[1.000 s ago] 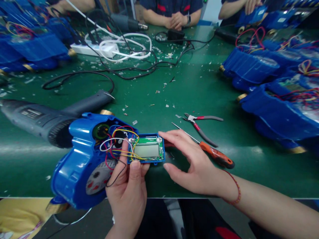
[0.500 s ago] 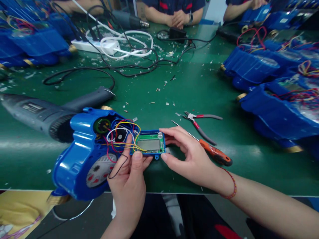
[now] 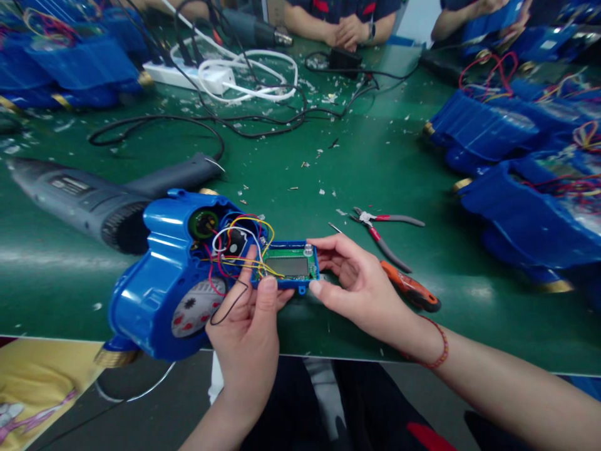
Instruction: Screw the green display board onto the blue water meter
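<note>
Between my two hands is a small blue display housing (image 3: 300,266) with a green circuit board and a grey screen. My left hand (image 3: 251,326) grips its left end, thumb on the near edge and fingers beneath. My right hand (image 3: 361,282) pinches the right end between thumb and fingers. Yellow, red, white and black wires (image 3: 235,250) run from the housing into an open blue water meter (image 3: 154,269) on the left. The meter's dial (image 3: 197,307) faces up toward me, and a brass threaded end (image 3: 117,356) juts past the table edge.
A grey heat gun (image 3: 84,200) lies left of the meter. Cutting pliers (image 3: 375,225) and an orange screwdriver (image 3: 410,288) lie to the right. More blue meters (image 3: 539,213) line the right side. A power strip (image 3: 188,76) and cables are at the back, near a co-worker's clasped hands (image 3: 352,31).
The whole view has shifted slightly, with the table appearing a little right and higher. Both hands keep their hold on the display housing, whose screen now looks darker.
</note>
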A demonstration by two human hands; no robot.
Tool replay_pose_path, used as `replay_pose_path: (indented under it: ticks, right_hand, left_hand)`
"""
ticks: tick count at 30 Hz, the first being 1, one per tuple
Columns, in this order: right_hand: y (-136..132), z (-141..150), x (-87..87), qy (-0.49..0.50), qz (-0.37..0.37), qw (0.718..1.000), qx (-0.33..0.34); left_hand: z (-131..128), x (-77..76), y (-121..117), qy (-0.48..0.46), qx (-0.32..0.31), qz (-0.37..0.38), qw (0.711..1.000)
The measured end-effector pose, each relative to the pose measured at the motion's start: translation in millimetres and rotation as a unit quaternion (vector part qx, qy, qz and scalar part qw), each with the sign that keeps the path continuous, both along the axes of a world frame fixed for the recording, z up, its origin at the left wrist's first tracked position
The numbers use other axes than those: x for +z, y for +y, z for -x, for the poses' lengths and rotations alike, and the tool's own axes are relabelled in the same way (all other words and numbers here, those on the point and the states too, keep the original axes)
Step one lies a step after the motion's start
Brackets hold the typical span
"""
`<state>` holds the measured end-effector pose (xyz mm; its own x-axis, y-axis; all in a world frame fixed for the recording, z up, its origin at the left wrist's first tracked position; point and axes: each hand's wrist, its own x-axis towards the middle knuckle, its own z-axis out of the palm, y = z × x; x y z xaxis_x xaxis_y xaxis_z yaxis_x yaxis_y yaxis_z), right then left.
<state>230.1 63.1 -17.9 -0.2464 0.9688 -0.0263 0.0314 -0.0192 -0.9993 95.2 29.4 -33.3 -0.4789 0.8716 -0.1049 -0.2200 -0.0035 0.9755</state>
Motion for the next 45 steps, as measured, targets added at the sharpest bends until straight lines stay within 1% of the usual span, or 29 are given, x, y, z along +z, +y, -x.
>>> replay_pose_path:
  ticks: [6,15,19,23,27,31,35,37,41,43,45]
  right_hand:
    - [0,4,0.2,-0.007,0.016,1.000,-0.009]
    - [0,7,3.3,-0.089,-0.037,0.994,-0.046]
    - [-1,8,5.5,-0.111,-0.048,0.991,-0.052]
    - [1,6,7.7,-0.118,-0.045,0.991,-0.051]
    - [5,3,9.0,-0.100,-0.029,0.994,-0.031]
    - [6,-2,7.2,-0.070,-0.018,0.997,-0.007]
    - [6,-7,5.1,-0.022,0.027,0.999,0.023]
    - [5,-9,5.2,-0.009,0.046,0.998,0.032]
    - [4,-10,6.0,-0.002,0.051,0.998,0.044]
    - [3,-10,5.7,0.006,0.048,0.998,0.045]
    - [1,-10,4.7,0.013,0.029,0.999,0.040]
  left_hand:
    - [0,-2.4,-2,0.042,-0.004,0.001,0.999]
    - [3,-1.5,-3,0.078,-0.019,0.012,0.997]
    - [2,-0.1,-4,0.077,-0.025,0.011,0.997]
    - [2,1.5,-3,0.085,-0.010,0.017,0.996]
    - [2,1.9,-1,0.090,0.010,0.026,0.996]
    - [0,1.8,1,0.071,0.021,0.024,0.997]
    - [-1,2.9,3,0.035,0.032,0.025,0.999]
    - [-1,3.3,2,0.016,0.027,0.024,0.999]
    - [1,1.9,0,-0.020,0.013,0.015,1.000]
    - [2,0.9,-1,-0.036,-0.010,0.009,0.999]
    - [3,0.3,-3,-0.042,-0.043,-0.002,0.998]
